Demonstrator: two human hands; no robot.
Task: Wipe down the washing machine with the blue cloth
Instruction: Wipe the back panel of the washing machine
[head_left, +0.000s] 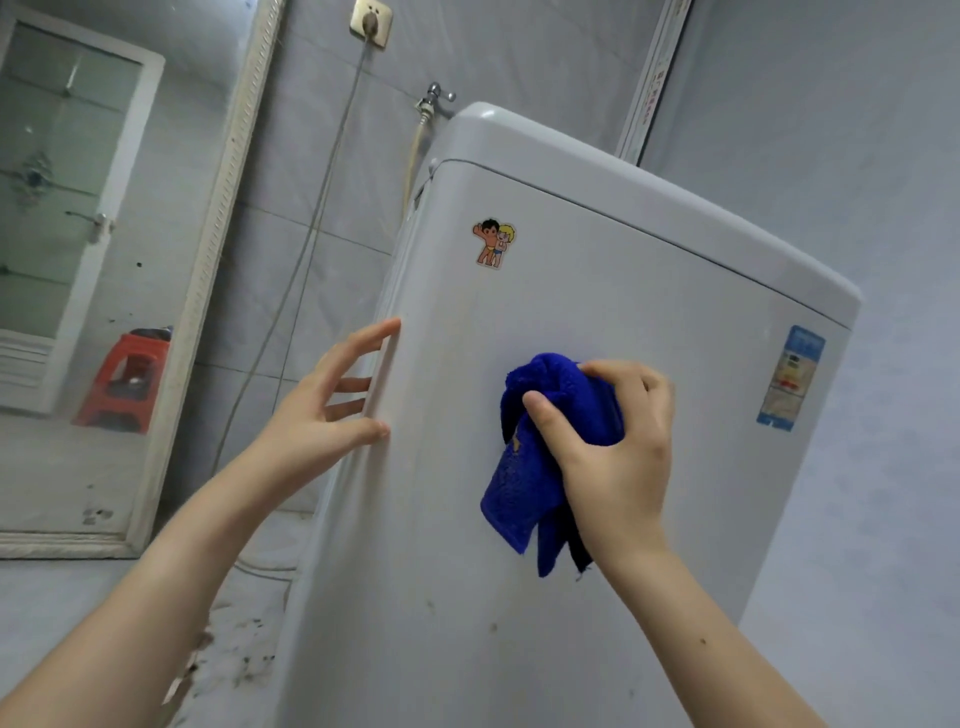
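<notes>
The white top-loading washing machine (597, 291) fills the middle of the view, seen from low down at its front panel. My right hand (608, 452) grips the bunched blue cloth (524, 483) and presses it against the panel's middle, with a loose end hanging below the hand. My left hand (332, 400) has spread fingers resting on the machine's left front corner edge and holds nothing. A cartoon sticker (492, 243) sits near the panel's upper left. A blue label (790, 378) is at the right edge.
A framed mirror (171, 332) leans on the tiled wall at left, reflecting a red stool (124, 384). A power cord (311, 223) runs down from a wall socket (370, 22). A tap (435, 101) with a hose sits behind the machine. Dirty floor lies at lower left.
</notes>
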